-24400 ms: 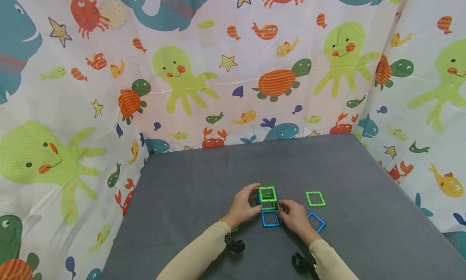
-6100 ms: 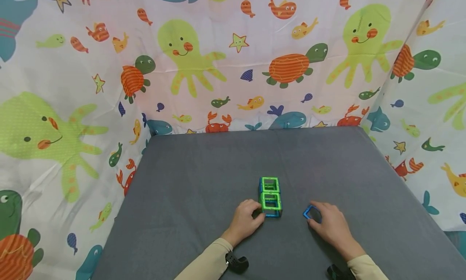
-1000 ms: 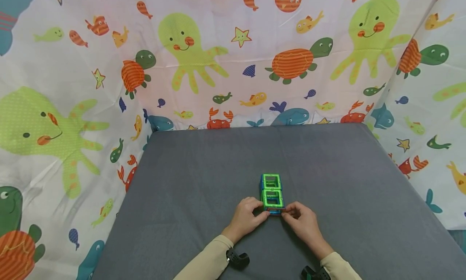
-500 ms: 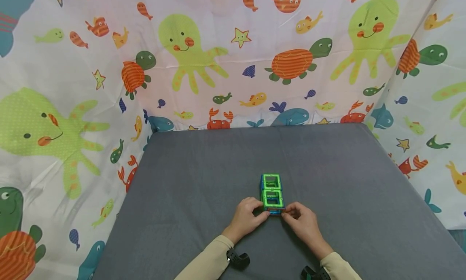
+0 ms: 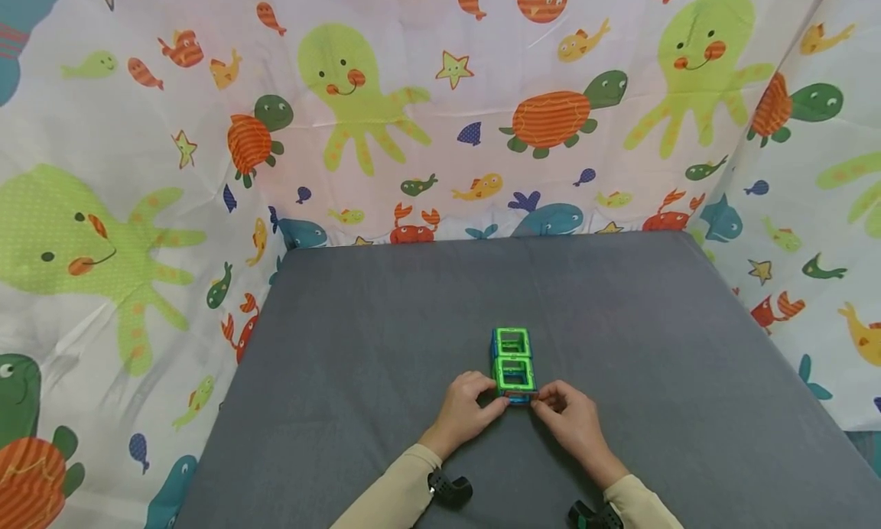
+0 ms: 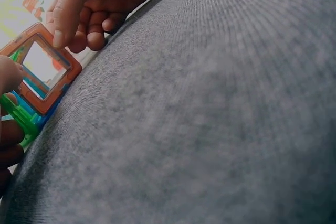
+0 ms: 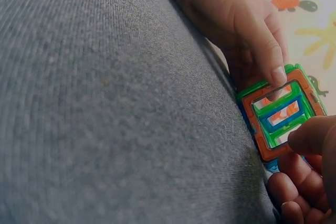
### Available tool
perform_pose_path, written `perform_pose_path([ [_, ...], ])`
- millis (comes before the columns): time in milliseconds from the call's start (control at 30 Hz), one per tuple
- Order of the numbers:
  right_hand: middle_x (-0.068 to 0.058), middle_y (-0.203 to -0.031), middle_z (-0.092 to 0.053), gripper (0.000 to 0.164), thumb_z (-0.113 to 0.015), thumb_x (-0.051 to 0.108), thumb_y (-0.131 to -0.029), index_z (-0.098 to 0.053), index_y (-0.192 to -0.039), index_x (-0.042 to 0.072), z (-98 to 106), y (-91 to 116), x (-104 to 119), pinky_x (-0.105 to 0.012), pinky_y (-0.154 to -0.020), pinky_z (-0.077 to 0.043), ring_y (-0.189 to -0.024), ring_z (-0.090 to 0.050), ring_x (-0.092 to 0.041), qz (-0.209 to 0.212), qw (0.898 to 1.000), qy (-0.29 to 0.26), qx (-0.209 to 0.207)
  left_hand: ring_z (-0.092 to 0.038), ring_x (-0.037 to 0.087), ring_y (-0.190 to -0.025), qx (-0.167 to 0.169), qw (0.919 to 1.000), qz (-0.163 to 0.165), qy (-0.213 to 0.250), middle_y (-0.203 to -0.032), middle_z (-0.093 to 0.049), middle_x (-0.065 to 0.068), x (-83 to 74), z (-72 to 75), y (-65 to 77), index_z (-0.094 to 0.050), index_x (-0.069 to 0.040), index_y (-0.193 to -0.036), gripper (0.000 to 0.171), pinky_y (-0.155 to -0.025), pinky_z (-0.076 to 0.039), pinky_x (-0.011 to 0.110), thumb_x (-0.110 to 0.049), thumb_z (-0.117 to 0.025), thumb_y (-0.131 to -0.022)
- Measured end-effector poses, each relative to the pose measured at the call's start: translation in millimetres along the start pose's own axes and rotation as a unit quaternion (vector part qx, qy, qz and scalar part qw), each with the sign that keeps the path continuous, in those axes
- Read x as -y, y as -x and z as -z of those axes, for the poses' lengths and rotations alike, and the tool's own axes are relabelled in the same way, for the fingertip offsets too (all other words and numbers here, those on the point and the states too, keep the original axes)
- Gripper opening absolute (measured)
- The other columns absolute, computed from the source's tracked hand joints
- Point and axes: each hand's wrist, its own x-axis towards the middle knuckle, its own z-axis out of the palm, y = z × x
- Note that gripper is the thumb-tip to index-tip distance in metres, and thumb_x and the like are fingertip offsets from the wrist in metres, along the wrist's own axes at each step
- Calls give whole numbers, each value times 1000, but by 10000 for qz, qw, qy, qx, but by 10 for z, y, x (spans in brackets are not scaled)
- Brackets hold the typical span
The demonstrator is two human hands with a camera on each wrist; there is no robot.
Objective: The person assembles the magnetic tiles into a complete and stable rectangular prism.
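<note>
Two magnetic-tile cubes [image 5: 512, 357] joined in a row stand on the grey table, with green square frames on top and blue ones in the sides. At the near end an orange magnetic tile [image 7: 255, 128] stands upright as a face. My left hand [image 5: 464, 408] grips the left side of this end, its thumb on the orange frame's edge in the right wrist view. From the right, my right hand [image 5: 570, 418] pinches the opposite edge of the same tile. Through the orange frame, green and blue inner frames show. The undersides are hidden.
The grey cloth-covered table [image 5: 385, 315] extends around the cubes on all sides. A white curtain [image 5: 440, 154] printed with sea animals hangs behind it and along both sides. A black wrist strap [image 5: 450, 489] sits on my left wrist.
Earlier, loose green and blue tiles lay around unfinished cubes. Later my right hand held a blue tile off to the right, then came to the near end. Over the last second both hands stay nearly still.
</note>
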Motion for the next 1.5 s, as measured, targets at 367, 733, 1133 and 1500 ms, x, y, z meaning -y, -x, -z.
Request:
perform_pose_path([
  [367,1,-74,-71,11,-80,10,-82,-69,-82,14,7,-1,30,-22,-60,-46,-62,-58,1,-42,10000,14,70,-60,8,-76,-3,9999,111,9,-84,-71,-3,-33,22,9,-77,-14,-93,14,-71,-49,21,-24,-81,-85],
  [733,1,-78,-74,11,-81,10,-83,-71,-81,14,40,-34,26,-22,-62,-49,-64,-61,-1,-31,9997,61,220,-60,8,-76,-64,9999,-123,6,-84,-71,-3,-5,13,-3,-77,-14,-94,14,-71,-48,20,-23,-81,-85],
  [1133,1,-79,-76,17,-82,7,-82,-69,-78,17,-7,-8,-28,-21,-59,-48,-61,-59,3,440,9990,48,51,-60,8,-77,137,9997,-172,-77,-86,-71,-3,-20,48,-5,-76,-14,-93,12,-73,-49,23,-23,-81,-87],
  [1500,6,-73,-73,25,-83,3,-79,-67,-77,22,-47,-4,-44,-22,-58,-48,-61,-57,5,1115,9936,27,-164,-59,9,-78,208,9996,-147,-104,-87,-71,-4,-14,46,-9,-75,-15,-91,11,-73,-48,23,-21,-82,-85],
])
